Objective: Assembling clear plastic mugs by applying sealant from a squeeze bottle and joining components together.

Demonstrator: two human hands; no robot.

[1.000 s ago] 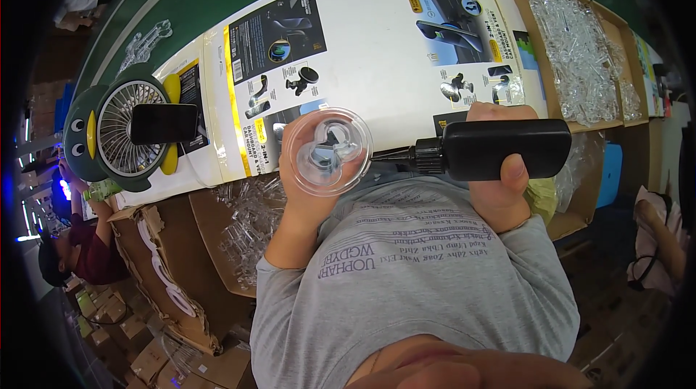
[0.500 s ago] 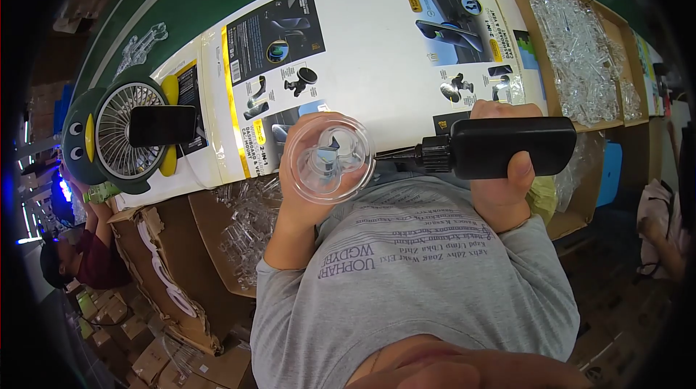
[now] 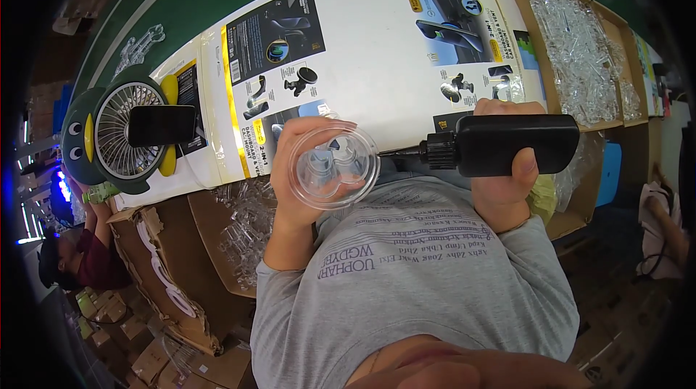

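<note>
My left hand [image 3: 290, 197] is closed round a clear, round plastic piece [image 3: 335, 176] with a wide rim and lobed hollows inside. Its fingers show through the plastic. In my right hand [image 3: 504, 193] lies a black squeeze bottle [image 3: 500, 145], held on its side with the thumb pressed over it. The bottle's ribbed black cap [image 3: 439, 151] points left. From it a thin dark nozzle [image 3: 401, 152] runs up to the rim of the clear piece; whether the tip touches it cannot be made out.
A printed white cardboard sheet [image 3: 362, 48] covers the green table. At left, a penguin-shaped fan [image 3: 119, 131] has a black phone-like slab [image 3: 162, 126] before it. Cardboard boxes of clear plastic parts stand at back right [image 3: 576, 48] and below left [image 3: 250, 229]. Another person [image 3: 94, 251] sits far left.
The clear piece has turned and tilted in my left hand, so its hollows face another way. The bottle has shifted very slightly to the right.
</note>
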